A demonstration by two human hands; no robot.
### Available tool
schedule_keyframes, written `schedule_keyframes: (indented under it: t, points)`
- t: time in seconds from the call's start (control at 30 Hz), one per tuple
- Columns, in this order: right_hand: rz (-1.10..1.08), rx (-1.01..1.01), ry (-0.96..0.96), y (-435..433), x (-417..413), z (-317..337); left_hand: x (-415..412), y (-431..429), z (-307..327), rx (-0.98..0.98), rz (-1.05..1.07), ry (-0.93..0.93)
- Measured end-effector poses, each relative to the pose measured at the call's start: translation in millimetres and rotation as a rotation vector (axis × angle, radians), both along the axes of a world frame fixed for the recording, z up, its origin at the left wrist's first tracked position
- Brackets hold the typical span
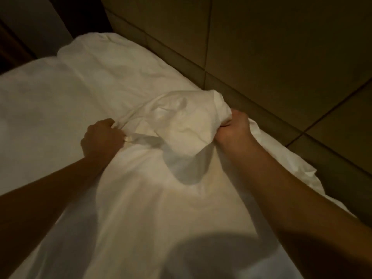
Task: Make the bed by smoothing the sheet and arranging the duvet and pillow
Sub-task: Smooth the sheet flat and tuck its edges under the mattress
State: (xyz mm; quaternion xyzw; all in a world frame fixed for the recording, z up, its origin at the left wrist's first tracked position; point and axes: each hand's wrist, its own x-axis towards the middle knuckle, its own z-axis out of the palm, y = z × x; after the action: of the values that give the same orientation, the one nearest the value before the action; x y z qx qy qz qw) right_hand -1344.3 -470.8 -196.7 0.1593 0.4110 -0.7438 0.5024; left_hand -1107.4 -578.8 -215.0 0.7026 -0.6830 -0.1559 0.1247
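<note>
Duvet (177, 125) bunched at frame centre on the bed (50, 109). Left hand (101, 137) and right hand (234, 125) each grip a fistful. Soft, light, limp; best held along its edge.

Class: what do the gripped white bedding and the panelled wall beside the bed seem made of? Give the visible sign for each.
The white bedding: soft matte woven cloth, probably cotton; it bunches and creases where gripped. The panelled wall: smooth flat panels, dark seams, low sheen; wood, laminate or tile, cannot tell.
</note>
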Motion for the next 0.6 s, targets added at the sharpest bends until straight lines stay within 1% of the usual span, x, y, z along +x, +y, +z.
schedule_keyframes:
  t: [0.07, 0.1, 0.13, 0.17, 0.23, 0.27, 0.33, 0.37, 0.4, 0.43, 0.47, 0.53, 0.6]
  points:
    - [0.009, 0.025, 0.033, -32.1, -3.3, -0.8, -0.4, -21.3, -11.3, -0.006, 0.035, 0.009]
    - [0.041, 0.092, 0.15, -44.6, -2.0, -0.3, -1.6, -33.0, -14.0, -0.018, 0.045, 0.007]
    - [-0.005, 0.101, 0.156, -59.8, -4.8, -8.7, -2.6, -45.1, -16.4, -0.028, 0.056, 0.008]
    - [0.006, 0.116, 0.201, -70.5, -4.7, -9.8, -3.6, -56.9, -18.5, -0.033, 0.071, 0.017]
    - [-0.016, 0.112, 0.179, -88.7, -3.3, -20.5, -3.8, -74.2, -29.2, -0.008, 0.11, 0.023]
    - [-0.044, 0.046, 0.099, -94.3, -1.0, -29.0, -3.1, -79.2, -36.7, 0.023, 0.131, 0.009]
    - [-0.021, 0.02, 0.117, -104.4, 0.1, -51.0, -3.1, -85.0, -52.5, 0.109, 0.175, -0.023]
    - [0.025, 0.081, 0.207, -107.4, 2.1, -58.1, -2.8, -86.3, -58.5, 0.144, 0.189, -0.038]
    - [0.13, 0.157, 0.292, -110.2, 4.0, -65.9, -2.1, -87.6, -63.5, 0.166, 0.193, -0.048]
    - [0.232, 0.263, 0.448, -112.9, 7.8, -70.8, -1.6, -88.5, -67.1, 0.18, 0.193, -0.057]
    - [0.316, 0.322, 0.583, -114.3, 13.1, -74.1, -1.3, -87.8, -69.8, 0.187, 0.188, -0.069]
    - [0.455, 0.39, 0.875, -113.9, 22.2, -77.1, -0.1, -82.5, -69.8, 0.186, 0.16, -0.101]
    - [0.569, 0.383, 1.114, -106.0, 32.0, -78.5, 3.7, -76.8, -62.6, 0.177, 0.105, -0.101]
